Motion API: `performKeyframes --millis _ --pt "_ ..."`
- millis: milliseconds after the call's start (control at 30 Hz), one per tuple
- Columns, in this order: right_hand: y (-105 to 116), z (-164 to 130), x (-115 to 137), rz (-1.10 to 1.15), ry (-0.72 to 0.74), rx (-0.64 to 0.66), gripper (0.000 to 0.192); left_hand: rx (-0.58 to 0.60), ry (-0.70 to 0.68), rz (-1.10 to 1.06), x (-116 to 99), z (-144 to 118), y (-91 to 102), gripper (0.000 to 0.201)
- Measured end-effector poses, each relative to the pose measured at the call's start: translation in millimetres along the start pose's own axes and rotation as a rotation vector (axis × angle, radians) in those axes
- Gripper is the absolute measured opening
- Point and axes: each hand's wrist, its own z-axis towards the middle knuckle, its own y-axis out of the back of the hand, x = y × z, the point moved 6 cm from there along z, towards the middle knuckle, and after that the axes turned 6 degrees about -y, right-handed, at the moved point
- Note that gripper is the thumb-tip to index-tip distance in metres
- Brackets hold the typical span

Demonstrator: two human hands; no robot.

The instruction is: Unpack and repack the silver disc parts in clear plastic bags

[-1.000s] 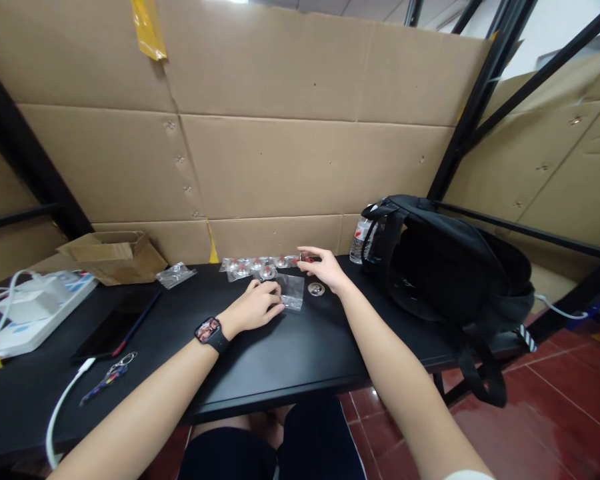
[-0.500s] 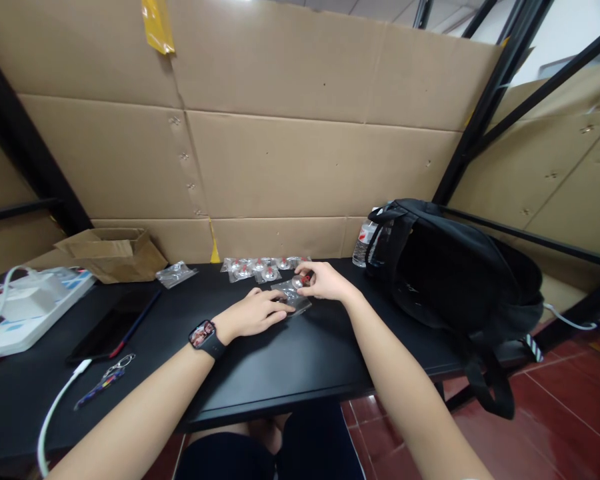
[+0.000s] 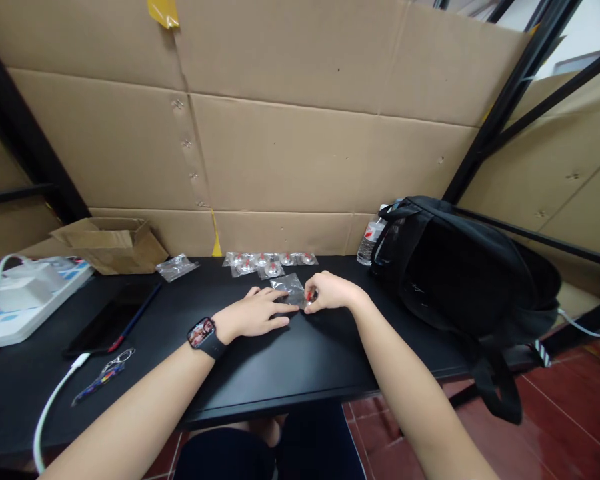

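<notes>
A small clear plastic bag [image 3: 289, 287] lies flat on the black table [image 3: 260, 383]. My left hand [image 3: 257, 312] rests palm down with fingers spread, its fingertips on the bag's near edge. At the bag's right end, my right hand [image 3: 330, 293] pinches a small round silver-and-red item [image 3: 309, 299], mostly hidden by the fingers; its exact kind does not show. Behind the hands, several similar red-centred round items in clear bags [image 3: 271, 269] lie in a cluster by the cardboard wall.
A black backpack [image 3: 460, 280] and a water bottle [image 3: 369, 241] stand at the right. On the left are a paper bag [image 3: 115, 250], another clear bag [image 3: 177, 268], a phone [image 3: 113, 320], a keyring [image 3: 105, 377], a white power strip [image 3: 30, 313] and its cable [image 3: 55, 400].
My right hand has moved down and slightly right with the round item, from over the bag to its right end. My left hand stays spread at the bag. The view has shifted slightly.
</notes>
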Motion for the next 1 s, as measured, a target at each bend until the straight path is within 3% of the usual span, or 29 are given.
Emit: performKeyframes --millis 200,400,567,833,1000 --pt "-1 1 -2 -0.005 -0.009 0.005 0.025 0.047 0.013 -0.033 -1 -1 2.3 0.043" --pt "-3 11 2 0.046 0.063 -0.142 0.026 0.065 0.021 -0.069 4 -1 -0.9 0.042" --pt "-11 16 1 0.081 0.094 -0.109 0.024 0.058 0.033 -0.061 4 -1 -0.9 0.043" --pt "-6 19 -3 -0.091 -0.118 -0.314 0.04 0.078 0.021 -0.086 2 -1 -0.2 0.044" --pt "-8 25 -1 -0.176 -0.141 -0.364 0.042 0.091 0.037 -0.075 3 -1 0.9 0.044"
